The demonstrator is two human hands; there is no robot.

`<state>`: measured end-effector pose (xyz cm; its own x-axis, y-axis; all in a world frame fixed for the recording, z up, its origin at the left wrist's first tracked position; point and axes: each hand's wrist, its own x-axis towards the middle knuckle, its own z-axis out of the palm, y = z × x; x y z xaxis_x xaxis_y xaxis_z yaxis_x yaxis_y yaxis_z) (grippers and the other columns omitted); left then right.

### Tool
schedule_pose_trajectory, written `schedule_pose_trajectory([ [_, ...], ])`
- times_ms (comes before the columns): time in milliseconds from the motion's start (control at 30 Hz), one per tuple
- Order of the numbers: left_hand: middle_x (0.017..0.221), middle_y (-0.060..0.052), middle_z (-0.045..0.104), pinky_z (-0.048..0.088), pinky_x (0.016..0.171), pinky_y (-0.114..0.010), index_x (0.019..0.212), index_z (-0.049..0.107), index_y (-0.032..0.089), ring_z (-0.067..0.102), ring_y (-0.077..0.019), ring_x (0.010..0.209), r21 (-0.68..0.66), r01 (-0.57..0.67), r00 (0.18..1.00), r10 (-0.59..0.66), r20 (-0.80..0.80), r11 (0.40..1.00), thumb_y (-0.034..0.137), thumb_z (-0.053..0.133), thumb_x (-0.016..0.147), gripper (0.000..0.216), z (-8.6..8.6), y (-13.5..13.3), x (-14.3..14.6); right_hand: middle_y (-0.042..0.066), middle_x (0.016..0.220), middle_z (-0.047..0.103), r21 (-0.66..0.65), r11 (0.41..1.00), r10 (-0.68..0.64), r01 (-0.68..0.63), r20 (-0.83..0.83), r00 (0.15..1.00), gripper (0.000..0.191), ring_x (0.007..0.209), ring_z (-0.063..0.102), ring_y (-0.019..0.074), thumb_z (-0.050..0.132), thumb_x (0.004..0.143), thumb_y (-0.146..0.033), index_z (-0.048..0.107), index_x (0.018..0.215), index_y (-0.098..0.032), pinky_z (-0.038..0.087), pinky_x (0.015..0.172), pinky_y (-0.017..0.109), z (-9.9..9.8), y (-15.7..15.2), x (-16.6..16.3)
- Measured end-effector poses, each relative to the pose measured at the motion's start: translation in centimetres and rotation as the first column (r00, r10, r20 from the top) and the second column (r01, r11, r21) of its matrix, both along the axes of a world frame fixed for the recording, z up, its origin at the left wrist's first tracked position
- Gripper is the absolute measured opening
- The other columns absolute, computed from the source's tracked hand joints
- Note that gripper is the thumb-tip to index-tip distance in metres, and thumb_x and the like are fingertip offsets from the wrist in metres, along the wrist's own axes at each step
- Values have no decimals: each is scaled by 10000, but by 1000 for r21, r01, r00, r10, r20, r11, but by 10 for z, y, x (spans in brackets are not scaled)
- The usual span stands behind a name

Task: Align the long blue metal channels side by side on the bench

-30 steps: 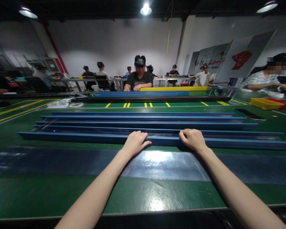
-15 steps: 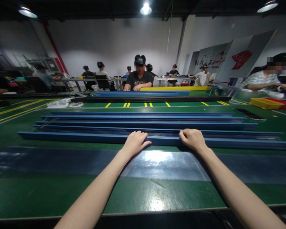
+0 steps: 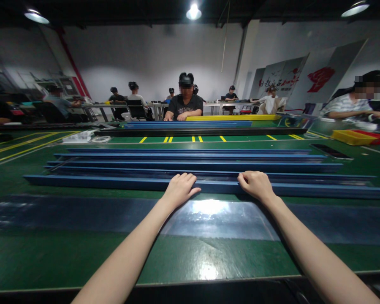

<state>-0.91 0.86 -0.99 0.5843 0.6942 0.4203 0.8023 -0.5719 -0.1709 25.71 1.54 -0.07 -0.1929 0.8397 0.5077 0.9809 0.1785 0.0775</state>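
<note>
Several long blue rails lie side by side across the green table (image 3: pixel 50 253). Both my hands rest on the nearest blue rail (image 3: pixel 91 182). My left hand (image 3: pixel 179 188) has its fingers curled over the rail's far edge, thumb out to the right. A little to its right, my right hand (image 3: pixel 255 184) grips the same rail with bent fingers. A dark glossy strip (image 3: pixel 224 219) runs under my wrists, just in front of the rail.
Further blue rails (image 3: pixel 190 160) lie behind the nearest one. A person in a black shirt (image 3: pixel 185 104) sits opposite behind more blue and yellow rails. Yellow and red trays (image 3: pixel 354 137) stand at the right, near another seated person. Other people work at tables behind.
</note>
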Motion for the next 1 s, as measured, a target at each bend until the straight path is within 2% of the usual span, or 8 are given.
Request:
schedule_pose_trajectory([
  [600,798,-23,535,410,674,-268,758,473,174,514,-164,745,-54,-2,983,12,185,999,448,534,780,282,2,-1,0,62,623,662,-5,1000,4,-4,6,1000,438,535,561,144,319,811,-313,627,537,-167,238,500,258,-1,0,1],
  [1000,794,-14,513,415,653,-252,744,477,178,516,-161,772,-123,-41,979,65,195,992,417,551,779,253,7,-4,2,69,637,667,-7,1000,-2,2,3,1000,447,534,553,139,309,811,-309,634,538,-167,245,503,251,1,-1,-1],
])
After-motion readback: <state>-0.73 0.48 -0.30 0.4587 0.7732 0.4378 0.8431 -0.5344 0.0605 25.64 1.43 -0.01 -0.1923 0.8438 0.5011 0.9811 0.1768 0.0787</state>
